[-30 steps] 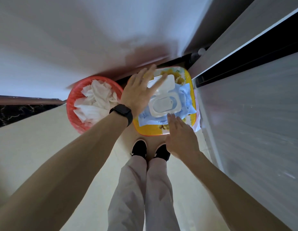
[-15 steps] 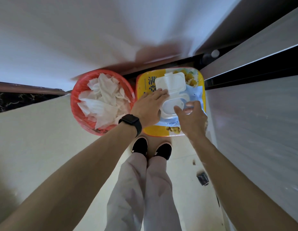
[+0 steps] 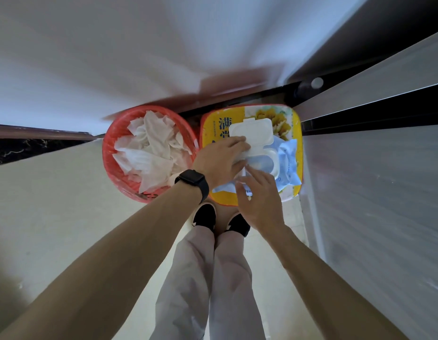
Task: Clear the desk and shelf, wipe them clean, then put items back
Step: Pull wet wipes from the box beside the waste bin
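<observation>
Where the pale floor runs up to the wall on the left, a red basket (image 3: 107, 153) stands full of crumpled white wipes (image 3: 151, 148). Just right of it, nearly touching, sits a yellow box (image 3: 213, 128) printed with flowers and dark characters. The wipes pack (image 3: 286, 158), light blue, lies on top of this box. Its white flip lid (image 3: 252, 131) is swung back towards the wall, so the oval dispenser opening (image 3: 267, 163) is uncovered.

The left hand (image 3: 218, 160), with a black watch (image 3: 192, 180) on its wrist, lies flat on the left part of the pack. Its fingers are straight and close together, pressing down across the hinge side of the lid and gripping nothing.

The right hand (image 3: 259, 200) comes in from below, with the forefinger tip at the near left edge of the opening and the thumb a little lower on the pack. A narrow white strip (image 3: 243, 172) shows beside those two fingers. Whether they pinch it cannot be told, as the hand hides the contact.

Below both hands are pale trouser legs and two black shoes (image 3: 205, 215), toes just short of the box. A grey cabinet front (image 3: 372, 192) fills the right side.
</observation>
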A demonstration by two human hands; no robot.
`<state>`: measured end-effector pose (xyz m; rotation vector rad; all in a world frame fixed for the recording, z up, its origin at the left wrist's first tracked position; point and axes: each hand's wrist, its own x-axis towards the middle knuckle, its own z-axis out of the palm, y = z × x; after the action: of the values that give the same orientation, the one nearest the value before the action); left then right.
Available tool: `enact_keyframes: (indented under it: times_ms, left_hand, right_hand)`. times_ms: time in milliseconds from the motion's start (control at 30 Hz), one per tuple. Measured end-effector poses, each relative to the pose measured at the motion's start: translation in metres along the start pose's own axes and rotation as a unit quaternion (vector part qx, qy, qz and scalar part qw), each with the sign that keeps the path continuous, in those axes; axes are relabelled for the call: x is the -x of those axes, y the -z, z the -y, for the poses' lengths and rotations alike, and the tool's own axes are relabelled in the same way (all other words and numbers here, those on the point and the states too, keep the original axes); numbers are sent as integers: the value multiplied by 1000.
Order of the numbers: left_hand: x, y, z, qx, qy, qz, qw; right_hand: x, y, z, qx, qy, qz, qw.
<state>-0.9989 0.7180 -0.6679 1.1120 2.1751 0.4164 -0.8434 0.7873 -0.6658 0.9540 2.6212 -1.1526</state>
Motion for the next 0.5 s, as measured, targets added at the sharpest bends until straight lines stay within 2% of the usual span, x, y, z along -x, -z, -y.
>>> enact_keyframes:
  times_ms: [100, 267, 333, 400, 500]
  left_hand:
    - [2, -6, 5, 4, 0, -6, 1000]
    - [3, -8, 7, -19, -32, -21, 999]
    - [2, -6, 8, -14, -26, -5, 1000]
    - [0, -4, 9, -12, -22, 1, 1000]
    - [1, -4, 9, -11, -25, -4, 1000]
  right_hand:
    - [4, 14, -6, -56, -9, 24, 998]
    - [-21, 25, -6, -59, -99, -51, 992]
    - [-34, 25, -5, 3, -104, -47, 993]
    - [-43, 22, -7, 107, -72, -30, 991]
    - [-44, 20, -13, 196, -9, 25, 980]
